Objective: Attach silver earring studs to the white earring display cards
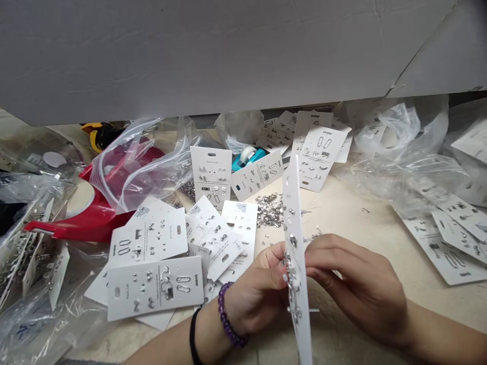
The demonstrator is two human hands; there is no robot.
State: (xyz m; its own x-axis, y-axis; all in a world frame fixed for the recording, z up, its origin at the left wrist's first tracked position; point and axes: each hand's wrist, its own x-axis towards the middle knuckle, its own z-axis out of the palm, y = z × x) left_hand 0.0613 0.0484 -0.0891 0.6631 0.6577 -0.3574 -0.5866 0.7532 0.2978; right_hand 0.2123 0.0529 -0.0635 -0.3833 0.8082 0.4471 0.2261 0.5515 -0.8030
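My left hand (262,289), with a purple bead bracelet and a black band at the wrist, grips a white earring card (294,203). The card stands upright, nearly edge-on to me, with several small silver earrings on its left face. My right hand (353,289) is at the card's other face, thumb and fingers pinched together against it. What sits between those fingertips is too small or hidden to tell. Beyond the card lies a pile of tiny silver earring backs (270,209) on the table (342,213). To the left are stacked earring cards (155,286).
A red tape dispenser (87,220) lies at left beneath a clear plastic bag (133,162). A teal tape dispenser (249,157) stands at the back among more cards. Bagged cards (441,246) are at right. A grey-white panel (228,56) spans the top.
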